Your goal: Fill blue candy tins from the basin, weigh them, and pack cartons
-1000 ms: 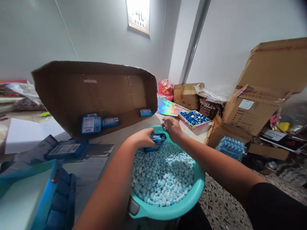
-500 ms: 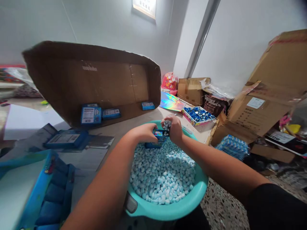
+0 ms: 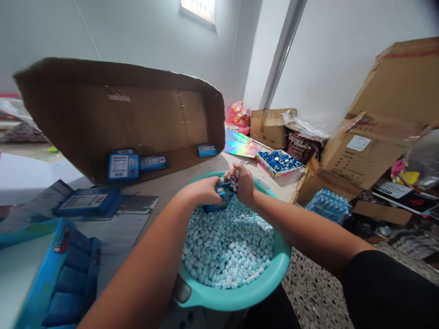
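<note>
a handful of pellets at the mouth of a small blue box

head view: a pale tabletop [image 3: 277, 185] runs back to plain grey walls [image 3: 137, 41], with a bright sign [image 3: 199, 8] cut off at the top. the floor [image 3: 312, 278] is speckled. a turquoise basin [image 3: 236, 301] full of pale blue pellets [image 3: 226, 246] sits close in front of the person; what bears it is hidden.

the left hand [image 3: 206, 189] grasps the small blue box [image 3: 224, 192] between thumb and fingers, over the far part of the basin. the right hand [image 3: 244, 183] is cupped around some pellets, right up against the box's opening.

counted: one basin, one box in hand. one big carton [image 3: 147, 114] lies on its side, with four blue packs [image 3: 123, 165] showing inside. one more pack [image 3: 85, 201] lies outside it, beyond one blue display tray [image 3: 72, 274]. right of the carton: one shimmering sheet [image 3: 240, 143], one red bag [image 3: 238, 114], one shallow box of shiny blue pieces [image 3: 279, 161], too many to count. one open carton [image 3: 363, 151] stands at far right.
</note>
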`<state>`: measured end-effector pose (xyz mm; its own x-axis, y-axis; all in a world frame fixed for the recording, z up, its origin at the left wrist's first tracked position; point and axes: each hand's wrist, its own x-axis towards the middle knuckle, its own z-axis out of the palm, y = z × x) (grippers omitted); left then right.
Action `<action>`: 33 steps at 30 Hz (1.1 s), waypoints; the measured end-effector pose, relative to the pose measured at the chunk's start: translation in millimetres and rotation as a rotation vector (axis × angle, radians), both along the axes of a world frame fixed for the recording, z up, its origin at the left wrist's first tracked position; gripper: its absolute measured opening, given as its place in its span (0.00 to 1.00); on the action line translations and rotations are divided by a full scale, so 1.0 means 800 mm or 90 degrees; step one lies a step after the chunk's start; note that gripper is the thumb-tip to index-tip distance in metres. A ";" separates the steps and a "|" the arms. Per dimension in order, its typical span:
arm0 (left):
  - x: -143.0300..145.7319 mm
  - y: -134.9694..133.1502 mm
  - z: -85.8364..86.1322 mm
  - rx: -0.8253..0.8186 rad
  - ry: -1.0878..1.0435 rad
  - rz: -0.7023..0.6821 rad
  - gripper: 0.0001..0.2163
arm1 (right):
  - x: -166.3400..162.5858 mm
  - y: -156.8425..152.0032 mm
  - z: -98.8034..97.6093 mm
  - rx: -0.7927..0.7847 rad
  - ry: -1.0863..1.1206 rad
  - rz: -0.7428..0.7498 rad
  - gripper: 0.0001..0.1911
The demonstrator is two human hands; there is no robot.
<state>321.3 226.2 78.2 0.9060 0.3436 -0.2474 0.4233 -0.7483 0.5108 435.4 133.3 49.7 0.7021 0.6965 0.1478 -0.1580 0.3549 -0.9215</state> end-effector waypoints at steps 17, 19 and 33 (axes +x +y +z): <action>0.005 0.003 -0.009 -0.050 -0.037 -0.013 0.16 | -0.005 -0.005 0.005 -0.063 -0.118 0.007 0.23; 0.004 0.005 -0.007 -0.060 -0.039 -0.002 0.17 | -0.005 -0.006 0.006 -0.066 -0.132 0.024 0.23; -0.005 0.021 -0.006 -0.080 -0.064 -0.009 0.22 | 0.000 -0.017 0.016 -0.125 -0.262 0.153 0.14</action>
<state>317.7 243.2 73.7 0.9326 0.3031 -0.1960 0.3559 -0.6815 0.6395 435.2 119.8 62.4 0.4298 0.8733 0.2294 0.1765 0.1679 -0.9699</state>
